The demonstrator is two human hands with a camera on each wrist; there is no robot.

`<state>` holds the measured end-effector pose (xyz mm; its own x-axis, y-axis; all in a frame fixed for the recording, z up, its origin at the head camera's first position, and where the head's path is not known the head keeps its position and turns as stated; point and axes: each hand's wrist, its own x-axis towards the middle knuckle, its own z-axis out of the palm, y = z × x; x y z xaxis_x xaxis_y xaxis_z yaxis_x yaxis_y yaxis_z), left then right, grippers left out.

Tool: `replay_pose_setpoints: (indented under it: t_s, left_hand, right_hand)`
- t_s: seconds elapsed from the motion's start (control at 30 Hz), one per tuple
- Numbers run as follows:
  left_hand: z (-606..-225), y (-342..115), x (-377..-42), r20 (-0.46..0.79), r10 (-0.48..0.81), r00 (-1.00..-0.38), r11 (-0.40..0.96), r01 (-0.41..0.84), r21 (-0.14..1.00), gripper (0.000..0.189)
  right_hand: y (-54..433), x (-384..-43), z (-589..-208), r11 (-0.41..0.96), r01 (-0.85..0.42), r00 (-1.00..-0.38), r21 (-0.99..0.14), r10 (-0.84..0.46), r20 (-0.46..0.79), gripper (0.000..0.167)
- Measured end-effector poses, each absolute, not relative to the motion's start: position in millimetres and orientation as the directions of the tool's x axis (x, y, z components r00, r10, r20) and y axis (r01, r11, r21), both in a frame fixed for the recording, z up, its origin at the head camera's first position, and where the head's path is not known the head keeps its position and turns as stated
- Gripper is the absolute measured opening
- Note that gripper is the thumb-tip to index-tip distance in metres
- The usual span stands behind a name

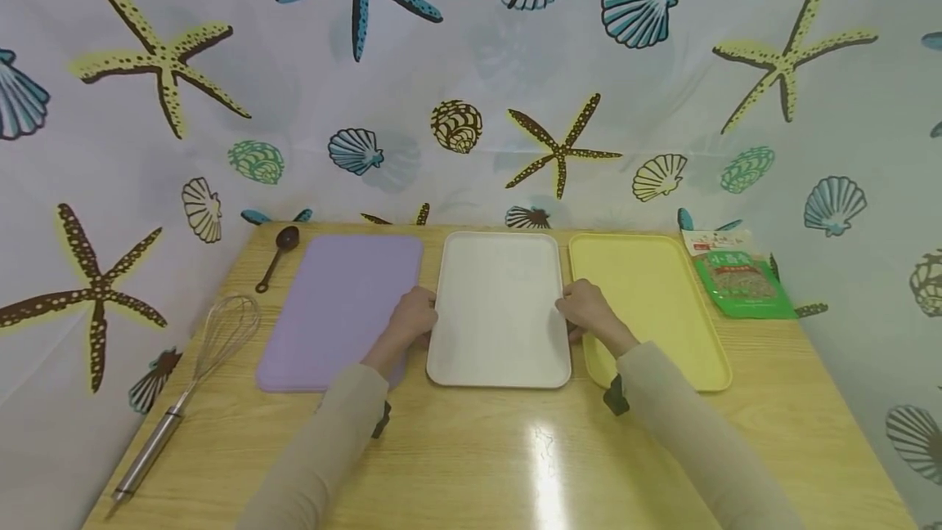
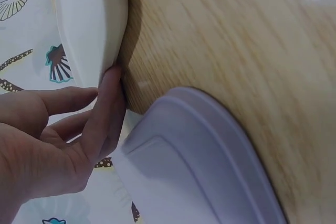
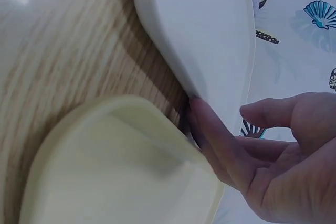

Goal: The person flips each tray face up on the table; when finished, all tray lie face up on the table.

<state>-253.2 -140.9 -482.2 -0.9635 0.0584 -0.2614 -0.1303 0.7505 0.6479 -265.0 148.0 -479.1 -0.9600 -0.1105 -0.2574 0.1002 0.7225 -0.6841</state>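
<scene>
A white rectangular tray (image 1: 500,309) lies in the middle of the table, between a purple tray (image 1: 342,301) and a yellow tray (image 1: 636,268). My left hand (image 1: 414,314) holds its left long side. On the opposite side my right hand (image 1: 589,307) grips it at about the same height. In the left wrist view, the thumb is at the rim of the white tray (image 2: 86,24), with fingers (image 2: 109,90) against its outer wall. The right wrist view shows fingers (image 3: 207,121) at the lower side wall, close beside the yellow tray's rim, and the thumb over the rim.
On the wooden table (image 1: 471,456), a wire whisk (image 1: 191,387) and a dark spoon (image 1: 279,256) lie at the left. A green-and-white food packet (image 1: 739,276) sits at the back right. A curtain with starfish and shells (image 1: 471,64) hangs behind and at both sides.
</scene>
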Motion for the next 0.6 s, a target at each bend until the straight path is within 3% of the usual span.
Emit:
replay_pose_setpoints:
  t_s: [0.13,0.33,0.43,0.6]
  left_hand:
    - [-479.7,-144.6,-253.3,-0.222,0.098,-0.970,0.778,-0.065,0.625,0.032]
    - [-467.6,-152.1,-251.2,-0.135,0.068,-0.988,0.824,-0.020,0.566,0.043]
    - [-458.0,-176.7,-247.5,-0.096,0.066,-0.993,0.827,0.000,0.563,0.045]
    - [-460.2,-227.1,-241.8,-0.034,0.079,-0.996,0.886,0.054,0.460,0.042]
  right_hand:
    - [150.3,-258.8,-471.8,0.765,0.038,-0.974,-0.643,-0.115,-0.195,0.043]
    - [155.9,-247.6,-461.8,0.837,0.001,-0.988,-0.548,-0.083,-0.130,0.043]
    - [144.1,-242.8,-460.5,0.808,-0.072,-0.992,-0.584,-0.121,-0.045,0.039]
    - [111.7,-237.5,-463.5,0.719,-0.198,-0.978,-0.666,-0.187,0.089,0.035]
